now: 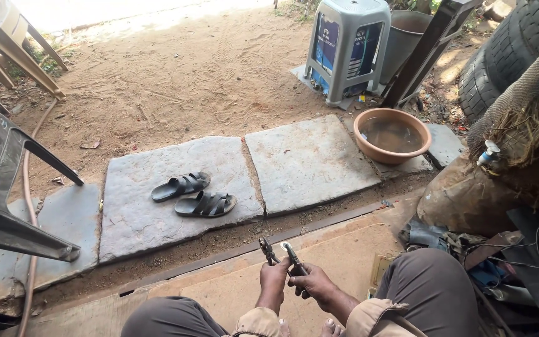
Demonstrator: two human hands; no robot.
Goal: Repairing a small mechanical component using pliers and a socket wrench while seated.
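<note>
Steel, dark and worn, is what both hands close around in the head view: the left hand [274,279] grips the pliers [269,251] by the handle, and the right hand [312,286] grips a second hand tool [294,258] with a pale tip (its exact kind is too small to tell). Both tools rise out of the fists and lean away from the person, toward the stone slabs [310,163], so their long axes run roughly forward and slightly to the left. The two working ends stand just beside each other, close but apart, with the pliers a little farther left and a little higher in the picture. The jaws of the pliers look slightly parted, though that is hard to be sure of. The hands touch or nearly touch, between the person's bent knees and above a tan concrete floor [319,256].

Farther out, a pair of black sandals [193,195] lies on the left slab, well apart from the hands. A brown basin [365,142] with water sits to the right, near a grey plastic stool [348,47]. Old tyres [513,56] stack at the far right, and a dark chair [7,187] stands at the left.
</note>
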